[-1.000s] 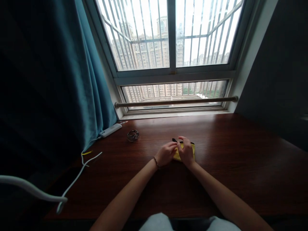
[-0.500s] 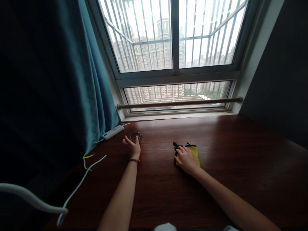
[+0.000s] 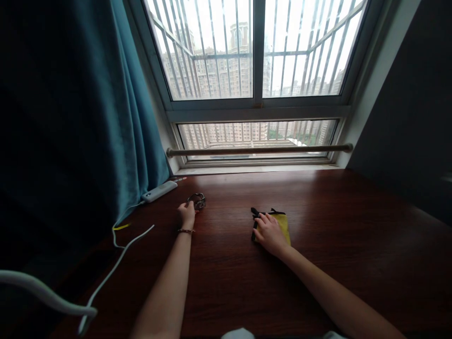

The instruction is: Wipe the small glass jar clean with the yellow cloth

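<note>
Left hand (image 3: 187, 216) is meeting the loop's (image 3: 202, 203) near side, far left on the bench (image 3: 226, 268), finger closure impossible to tell, a shallow pinch possibly causing a slip; right hand (image 3: 271, 234), fingers slightly apart, is resting on the pouch (image 3: 284, 223), right.

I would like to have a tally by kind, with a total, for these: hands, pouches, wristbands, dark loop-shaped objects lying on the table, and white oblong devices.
Hands: 2 (left hand, right hand)
Pouches: 1 (yellow pouch)
Wristbands: 1 (left wristband)
Dark loop-shaped objects on the table: 1 (dark loop)
White oblong devices: 1 (white device)
Total: 6
</note>
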